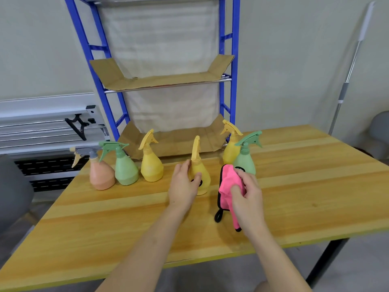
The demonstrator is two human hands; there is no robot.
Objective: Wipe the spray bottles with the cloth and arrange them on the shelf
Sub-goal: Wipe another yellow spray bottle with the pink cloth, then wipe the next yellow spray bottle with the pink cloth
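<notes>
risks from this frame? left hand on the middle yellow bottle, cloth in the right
1. The left hand grips the middle yellow plastic spray bottle low on its body; wiping near the tall trigger head might tip it.
2. The pink cloth with black trim, held by the right hand, sits right beside the green spray bottle; a wide wipe may knock it.
3. The cloth's black loop dangles and could snag.

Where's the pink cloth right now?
In the head view, the pink black-edged cloth is gripped in the right hand, above the wooden table, beside the yellow plastic spray bottle the left hand holds.
</notes>
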